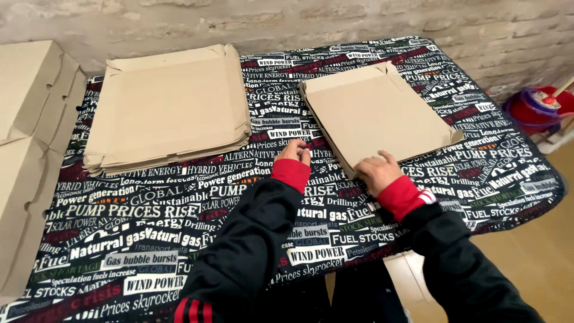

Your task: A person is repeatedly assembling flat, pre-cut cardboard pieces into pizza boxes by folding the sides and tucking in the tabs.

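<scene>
Flat, square, brown cardboard box blank [379, 113] lies on the worktop [149, 239], which is draped in a black cloth printed with white and red lettering. Right hand [378, 171] rests on the blank's near edge, fingers curled over it, pressing rather than clamped. Left hand [294, 151] sits just beside the blank's near left corner, fingers bent onto the cloth, holding nothing. Hands apart. Left of the blank, well apart: a stack of matching flat cardboard blanks [170, 104]. Far left of it: folded cardboard boxes [27, 149]. Right of it: red bucket [538, 110] on the floor.
</scene>
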